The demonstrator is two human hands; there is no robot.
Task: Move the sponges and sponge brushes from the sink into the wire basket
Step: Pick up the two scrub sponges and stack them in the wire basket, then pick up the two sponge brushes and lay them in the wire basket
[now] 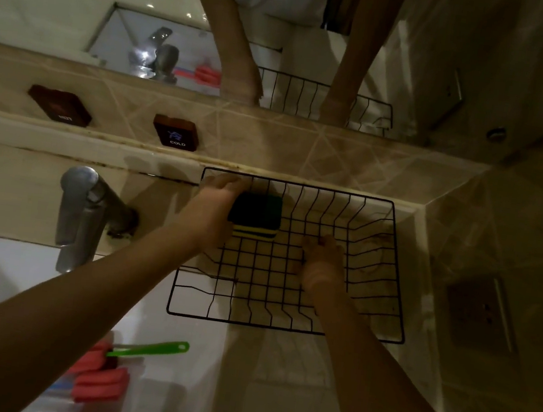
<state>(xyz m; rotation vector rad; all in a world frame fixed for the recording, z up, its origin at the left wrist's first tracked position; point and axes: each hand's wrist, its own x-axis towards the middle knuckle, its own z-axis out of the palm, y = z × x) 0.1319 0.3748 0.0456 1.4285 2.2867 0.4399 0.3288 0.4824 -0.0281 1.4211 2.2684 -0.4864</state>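
A black wire basket [395, 277] stands on the counter to the right of the sink. My left hand [209, 209] reaches into its back left corner and grips a stack of yellow sponges with dark green tops [255, 215]. My right hand [323, 264] rests inside the basket at its middle, fingers down on the wire floor, holding nothing. In the white sink [5, 278] at the lower left lie pink sponge brushes [101, 384], one with a green handle [149, 348]; my left forearm hides part of them.
A chrome faucet [84, 212] stands behind the sink, left of the basket. Two dark HOT and COLD tags [176, 132] sit on the tiled backsplash. A mirror above reflects the arms and basket. A tiled side wall closes in the right.
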